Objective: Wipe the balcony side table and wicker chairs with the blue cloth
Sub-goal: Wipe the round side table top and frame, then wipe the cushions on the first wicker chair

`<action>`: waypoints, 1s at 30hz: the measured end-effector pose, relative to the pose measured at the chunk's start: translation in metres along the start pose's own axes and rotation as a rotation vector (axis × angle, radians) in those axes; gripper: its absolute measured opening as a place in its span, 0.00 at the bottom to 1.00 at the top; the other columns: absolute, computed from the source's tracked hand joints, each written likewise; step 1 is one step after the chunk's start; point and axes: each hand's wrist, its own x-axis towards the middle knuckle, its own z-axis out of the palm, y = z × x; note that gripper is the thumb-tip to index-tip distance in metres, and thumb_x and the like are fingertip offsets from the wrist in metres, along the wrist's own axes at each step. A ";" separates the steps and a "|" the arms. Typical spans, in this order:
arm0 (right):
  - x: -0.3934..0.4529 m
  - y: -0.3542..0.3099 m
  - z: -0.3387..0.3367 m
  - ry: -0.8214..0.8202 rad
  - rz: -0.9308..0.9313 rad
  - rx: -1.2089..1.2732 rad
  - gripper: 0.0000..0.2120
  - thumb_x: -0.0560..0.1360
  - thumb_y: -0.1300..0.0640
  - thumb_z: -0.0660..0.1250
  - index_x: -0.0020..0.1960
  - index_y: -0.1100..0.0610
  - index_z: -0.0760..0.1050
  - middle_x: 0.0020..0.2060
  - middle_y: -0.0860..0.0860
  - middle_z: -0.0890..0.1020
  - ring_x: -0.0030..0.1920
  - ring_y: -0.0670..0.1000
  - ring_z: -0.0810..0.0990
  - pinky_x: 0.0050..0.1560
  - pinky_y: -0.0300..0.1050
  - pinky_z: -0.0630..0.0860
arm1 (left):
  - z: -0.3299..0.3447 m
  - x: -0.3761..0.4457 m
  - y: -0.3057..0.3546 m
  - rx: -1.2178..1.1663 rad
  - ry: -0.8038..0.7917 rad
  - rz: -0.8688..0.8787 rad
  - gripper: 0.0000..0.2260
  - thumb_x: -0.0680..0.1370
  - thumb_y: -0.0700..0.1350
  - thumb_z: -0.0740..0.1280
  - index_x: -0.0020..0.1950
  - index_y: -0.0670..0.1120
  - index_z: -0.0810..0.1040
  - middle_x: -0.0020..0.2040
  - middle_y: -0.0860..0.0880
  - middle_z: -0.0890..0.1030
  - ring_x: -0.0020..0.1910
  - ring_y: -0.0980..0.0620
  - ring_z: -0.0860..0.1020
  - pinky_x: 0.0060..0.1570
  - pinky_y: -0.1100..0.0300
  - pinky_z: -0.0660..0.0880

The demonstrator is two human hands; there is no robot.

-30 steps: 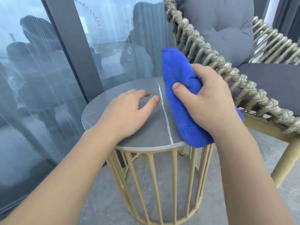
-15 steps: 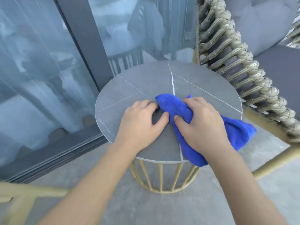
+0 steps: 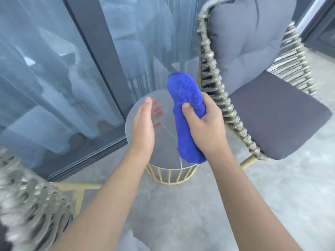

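My right hand (image 3: 204, 127) grips the bunched blue cloth (image 3: 184, 98) and holds it up above the round grey side table (image 3: 163, 153). The cloth sticks out above and below my fist. My left hand (image 3: 144, 124) is lifted over the table's left half with its fingers straight and holds nothing. A wicker chair (image 3: 233, 116) with grey cushions stands just right of the table, its woven side rail close to my right hand. A second wicker chair (image 3: 30, 200) shows blurred at the bottom left.
Glass sliding doors (image 3: 54, 69) with a dark frame run behind the table. The table rests on a gold wire base (image 3: 170, 175). Grey concrete floor (image 3: 181, 214) lies in front of the table between the two chairs.
Both hands have lifted off the tabletop. My right hand raised the cloth from the table surface, and my left hand, which pressed flat on the top, now hovers on edge.
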 end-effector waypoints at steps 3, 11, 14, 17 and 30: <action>-0.005 -0.079 -0.012 -0.038 0.007 -0.012 0.01 0.82 0.54 0.66 0.52 0.49 0.77 0.46 0.48 0.81 0.44 0.47 0.79 0.45 0.42 0.73 | -0.007 -0.024 0.078 -0.071 -0.015 -0.069 0.22 0.86 0.60 0.54 0.64 0.50 0.81 0.59 0.49 0.85 0.58 0.53 0.84 0.67 0.45 0.76; -0.027 -0.288 -0.012 -0.103 0.112 0.145 0.07 0.83 0.54 0.66 0.50 0.57 0.77 0.36 0.47 0.78 0.37 0.49 0.76 0.42 0.50 0.76 | -0.052 -0.098 0.252 -0.098 -0.194 -0.081 0.30 0.78 0.64 0.55 0.67 0.46 0.79 0.61 0.50 0.85 0.62 0.50 0.82 0.70 0.43 0.72; -0.037 -0.345 0.001 -0.126 0.171 0.222 0.08 0.83 0.53 0.66 0.49 0.57 0.76 0.36 0.50 0.78 0.36 0.52 0.76 0.41 0.58 0.78 | -0.083 -0.110 0.304 -0.093 -0.167 -0.071 0.29 0.77 0.64 0.56 0.67 0.46 0.79 0.62 0.49 0.85 0.63 0.50 0.82 0.71 0.40 0.70; -0.046 -0.388 0.015 -0.175 0.216 0.313 0.09 0.84 0.54 0.65 0.47 0.57 0.76 0.35 0.51 0.79 0.34 0.52 0.76 0.36 0.51 0.77 | -0.116 -0.117 0.342 -0.115 -0.112 -0.061 0.28 0.76 0.65 0.57 0.64 0.48 0.80 0.62 0.48 0.84 0.62 0.51 0.82 0.69 0.43 0.73; -0.066 -0.431 0.051 -0.468 0.482 0.659 0.11 0.84 0.49 0.64 0.56 0.56 0.79 0.42 0.53 0.84 0.39 0.51 0.83 0.37 0.40 0.80 | -0.165 -0.174 0.376 -0.186 0.183 0.016 0.23 0.86 0.60 0.51 0.70 0.49 0.76 0.65 0.51 0.82 0.64 0.53 0.81 0.71 0.47 0.72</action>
